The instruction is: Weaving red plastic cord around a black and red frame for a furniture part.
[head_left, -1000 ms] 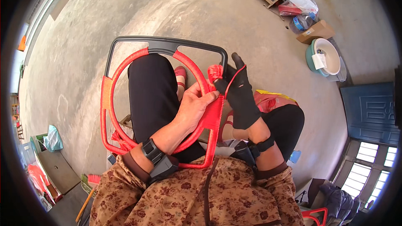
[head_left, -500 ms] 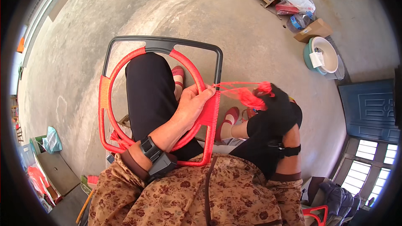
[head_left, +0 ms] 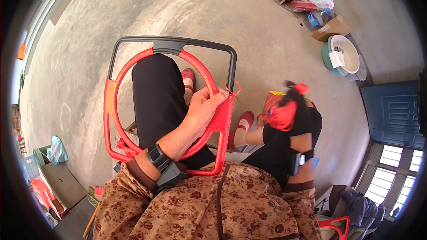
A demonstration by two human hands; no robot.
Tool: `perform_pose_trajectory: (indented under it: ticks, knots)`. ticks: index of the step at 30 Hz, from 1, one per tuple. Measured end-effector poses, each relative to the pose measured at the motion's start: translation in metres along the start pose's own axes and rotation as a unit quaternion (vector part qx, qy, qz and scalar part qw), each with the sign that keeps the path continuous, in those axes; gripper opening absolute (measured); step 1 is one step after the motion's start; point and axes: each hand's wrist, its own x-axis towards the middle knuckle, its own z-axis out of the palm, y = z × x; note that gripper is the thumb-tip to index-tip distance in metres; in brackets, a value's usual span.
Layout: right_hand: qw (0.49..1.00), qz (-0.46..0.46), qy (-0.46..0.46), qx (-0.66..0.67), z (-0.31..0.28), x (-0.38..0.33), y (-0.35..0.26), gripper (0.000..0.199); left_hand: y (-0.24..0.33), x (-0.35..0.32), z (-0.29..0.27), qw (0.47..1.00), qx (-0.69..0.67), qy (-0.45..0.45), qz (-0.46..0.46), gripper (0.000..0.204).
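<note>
A rounded rectangular frame [head_left: 171,45] with a ring inside it rests over my lap. Its top and upper sides are bare black, and much of the rest is tightly wrapped in red cord, with an orange band on the left. My left hand [head_left: 201,110] is closed on the right side of the ring and frame, thumb pressed at the upper end of the red wrapping. A loose loop of red cord [head_left: 237,90] sticks out beside the thumb. Off to the right, my right hand [head_left: 301,112], in a black glove and smeared by motion, holds a bundle of red cord [head_left: 283,116].
A red and yellow package [head_left: 272,102] stands on the floor beyond my right knee. Basins [head_left: 346,55], a cardboard box [head_left: 332,28] and bags line the right wall. Another red frame [head_left: 336,223] lies at lower right by dark clothing. A grey board [head_left: 62,184] is at left.
My right hand has swung slightly right with the cord bundle. The strands stretched between the hands have gone slack, forming a loop by my left thumb. My left hand keeps its grip.
</note>
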Motion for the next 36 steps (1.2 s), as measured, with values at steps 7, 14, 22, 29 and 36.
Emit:
perform_pose_trajectory:
  ticks: [7,14,22,29,36]
  knots:
    - [0.927,0.304,-0.02,0.216,0.057,0.039,0.014,0.025,0.001,0.0,0.002,0.999,-0.004,0.01,0.053,0.011]
    - [0.854,0.293,0.151,0.402,0.041,0.032,0.01,0.017,-0.001,0.001,-0.006,0.998,-0.052,-0.015,0.011,0.017]
    - [0.794,0.184,0.031,0.578,0.026,0.036,0.037,0.019,-0.003,0.0,-0.004,0.994,-0.065,-0.081,0.023,0.015]
    - [0.871,0.345,0.169,0.307,0.022,0.038,0.016,0.031,-0.003,0.002,-0.005,0.996,-0.067,-0.059,0.013,0.01]
    - [0.909,0.229,0.306,0.169,-0.016,0.073,0.033,0.042,-0.004,0.003,-0.001,0.998,-0.053,-0.044,0.006,0.008]
